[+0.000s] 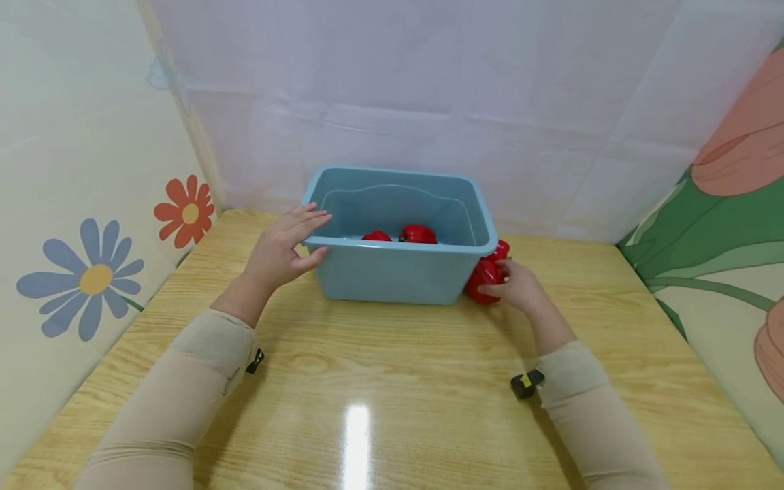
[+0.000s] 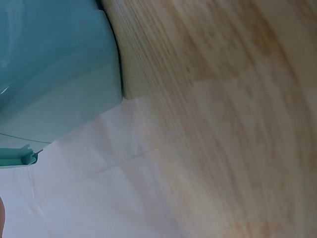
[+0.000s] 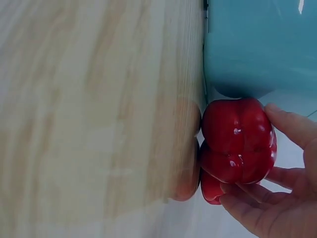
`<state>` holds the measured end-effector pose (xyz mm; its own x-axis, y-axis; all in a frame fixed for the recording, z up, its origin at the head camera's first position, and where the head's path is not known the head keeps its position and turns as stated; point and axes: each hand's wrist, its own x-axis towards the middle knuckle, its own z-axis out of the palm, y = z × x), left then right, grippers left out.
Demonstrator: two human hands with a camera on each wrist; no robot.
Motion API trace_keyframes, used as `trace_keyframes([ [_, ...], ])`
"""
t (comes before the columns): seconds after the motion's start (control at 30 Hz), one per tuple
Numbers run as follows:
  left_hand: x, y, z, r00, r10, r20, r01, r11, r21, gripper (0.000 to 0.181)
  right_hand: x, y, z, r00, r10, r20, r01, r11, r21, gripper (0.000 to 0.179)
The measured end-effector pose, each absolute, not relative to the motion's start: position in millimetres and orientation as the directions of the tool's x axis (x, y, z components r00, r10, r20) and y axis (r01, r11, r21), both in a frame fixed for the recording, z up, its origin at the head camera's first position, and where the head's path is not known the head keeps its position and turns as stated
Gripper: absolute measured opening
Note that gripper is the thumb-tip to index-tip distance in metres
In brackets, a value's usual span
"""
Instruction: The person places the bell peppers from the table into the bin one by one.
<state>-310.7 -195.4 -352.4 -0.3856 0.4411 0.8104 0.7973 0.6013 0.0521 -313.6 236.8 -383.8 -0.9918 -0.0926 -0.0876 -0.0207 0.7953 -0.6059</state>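
A blue-grey plastic bin (image 1: 386, 275) stands on the table, with two red bell peppers (image 1: 418, 234) visible inside. My left hand (image 1: 283, 246) is at the bin's left rim, fingers extended over it; the left wrist view catches only a sliver of that hand. Beside the bin's right wall, my right hand (image 1: 517, 286) holds a red bell pepper (image 3: 238, 140) with thumb on one side and fingers on the other. This pepper sits low, at the tabletop. Another red pepper (image 1: 501, 250) lies just behind it, partly hidden by the held one and the bin.
The wooden table (image 1: 398, 367) ends at a white sheet (image 1: 392, 88) close behind the bin. Flower-printed panels stand at the left (image 1: 92, 190) and right (image 1: 723, 204). A small black device (image 1: 525, 384) is strapped by the right cuff.
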Motion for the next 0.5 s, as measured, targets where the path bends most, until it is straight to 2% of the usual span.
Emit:
trace_keyframes([
  [0.5, -311.6, -195.7, -354.0, -0.387, 0.438, 0.811, 0.794, 0.605, 0.053, 0.050, -312.8, 237.1, -384.4, -0.984, -0.120, -0.129, -0.020, 0.805, -0.593, 0.080],
])
